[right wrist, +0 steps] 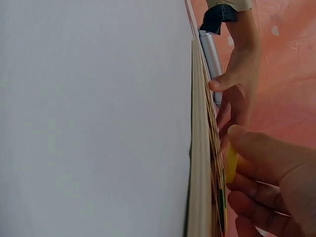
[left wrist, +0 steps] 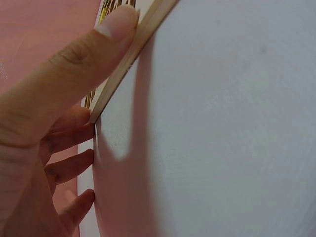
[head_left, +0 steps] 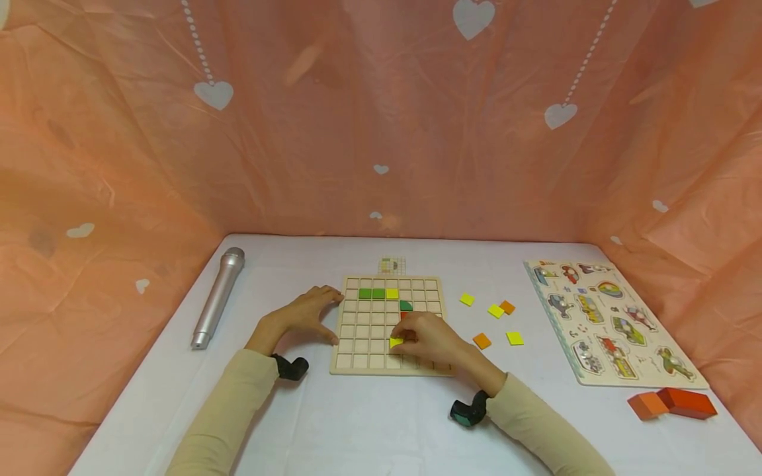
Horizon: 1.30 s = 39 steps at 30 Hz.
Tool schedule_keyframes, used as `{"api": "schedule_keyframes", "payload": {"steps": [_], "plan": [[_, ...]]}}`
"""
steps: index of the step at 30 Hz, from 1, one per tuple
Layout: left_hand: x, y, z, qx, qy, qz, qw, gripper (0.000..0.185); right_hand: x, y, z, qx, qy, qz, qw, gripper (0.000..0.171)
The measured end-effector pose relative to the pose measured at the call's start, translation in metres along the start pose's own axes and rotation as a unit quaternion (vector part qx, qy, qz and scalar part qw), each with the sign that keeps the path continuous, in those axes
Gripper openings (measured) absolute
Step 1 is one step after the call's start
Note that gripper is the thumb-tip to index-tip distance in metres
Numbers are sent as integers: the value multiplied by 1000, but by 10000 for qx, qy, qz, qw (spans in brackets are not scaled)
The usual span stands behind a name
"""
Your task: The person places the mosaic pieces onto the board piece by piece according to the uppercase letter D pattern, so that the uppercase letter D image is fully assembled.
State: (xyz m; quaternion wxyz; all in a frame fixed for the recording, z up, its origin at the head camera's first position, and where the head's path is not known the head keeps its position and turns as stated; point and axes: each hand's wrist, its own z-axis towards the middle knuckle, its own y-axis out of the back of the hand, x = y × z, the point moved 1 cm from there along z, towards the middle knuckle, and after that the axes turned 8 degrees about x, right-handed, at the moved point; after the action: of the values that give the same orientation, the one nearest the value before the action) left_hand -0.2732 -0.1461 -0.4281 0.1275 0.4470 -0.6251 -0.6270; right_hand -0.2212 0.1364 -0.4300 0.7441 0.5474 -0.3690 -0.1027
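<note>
A wooden grid board (head_left: 360, 328) lies flat on the white table. Its upper part holds two green square tiles (head_left: 372, 293), a yellow tile (head_left: 391, 293) beside them, and a dark green quarter-round piece (head_left: 406, 306) with some red below, partly hidden. My left hand (head_left: 303, 313) rests at the board's left edge, thumb and fingers spread, the thumb touching its rim in the left wrist view. Between thumb and fingers, my right hand (head_left: 430, 338) pinches a yellow square tile (right wrist: 231, 163) over the lower middle of the grid.
Loose yellow tiles (head_left: 514, 338) and orange tiles (head_left: 482, 340) lie right of the board. A small pattern card (head_left: 391, 265) sits behind it. A silver microphone (head_left: 218, 301) lies at left. On the right are a picture puzzle board (head_left: 601, 330) and red-orange blocks (head_left: 687, 402).
</note>
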Motion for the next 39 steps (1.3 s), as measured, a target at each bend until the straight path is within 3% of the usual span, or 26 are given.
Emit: {"api": "schedule_keyframes", "payload": {"steps": [8,19,32,39], "plan": [[1,0,1,-34,-47,37,10000,89,2,-2,1,235,-43,-181,9996,20],[1,-1,0,-61,-70,40,9999,88,1,-1,1,353,235,-271,9987,19],[1,0,1,-19,34,1,10000,88,0,-1,2,128,193,-408,9989,8],[1,-1,1,-57,-59,28,10000,88,-2,4,0,36,108,-155,9998,15]]}}
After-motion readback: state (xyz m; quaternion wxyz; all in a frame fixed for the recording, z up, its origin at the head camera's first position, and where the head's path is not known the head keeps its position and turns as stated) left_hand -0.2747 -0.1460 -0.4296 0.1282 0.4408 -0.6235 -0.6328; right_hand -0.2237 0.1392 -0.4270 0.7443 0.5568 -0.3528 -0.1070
